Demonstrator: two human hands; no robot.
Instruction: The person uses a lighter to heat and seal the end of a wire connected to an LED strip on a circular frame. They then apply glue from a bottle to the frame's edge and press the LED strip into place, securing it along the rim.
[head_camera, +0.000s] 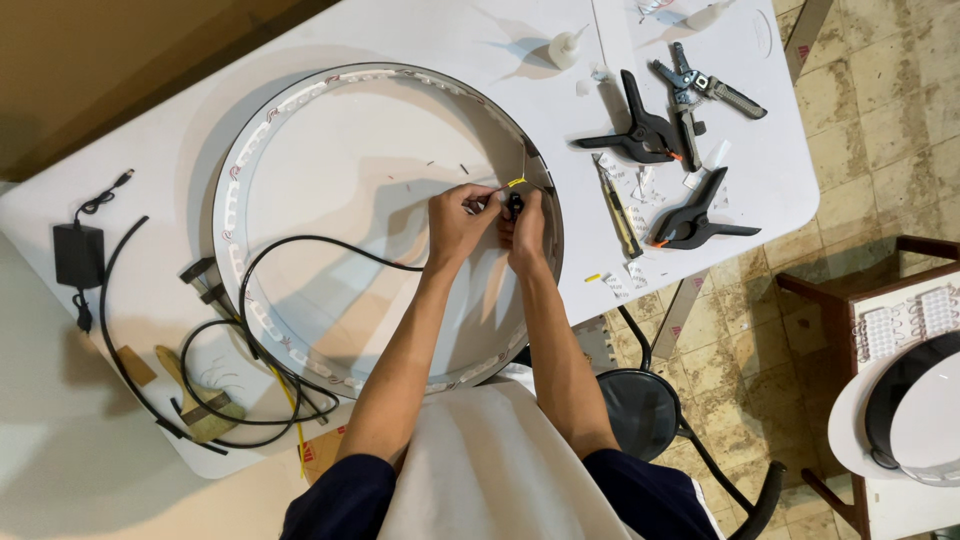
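Now; left hand (455, 222) fingers pinched on wire (492, 192); right hand (526, 228) fingers clamped on black connector (515, 205)

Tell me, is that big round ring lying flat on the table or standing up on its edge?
Lying flat. The ring shows as a full circle from above, its rim resting on the white table.

Matt white plastic counter (420, 40), smooth and faintly sheened. On it, the big ring frame (232, 180) looks like thin painted metal, though that's hard to confirm from here. The black cable (330, 243) at nine o'clock of the hands is smooth rubbery plastic. At two o'clock, spring clamps (640, 130) in matt black plastic, pliers (690, 90) in dull metal. At four o'clock, the floor (880, 130) shows rough, worn tile.
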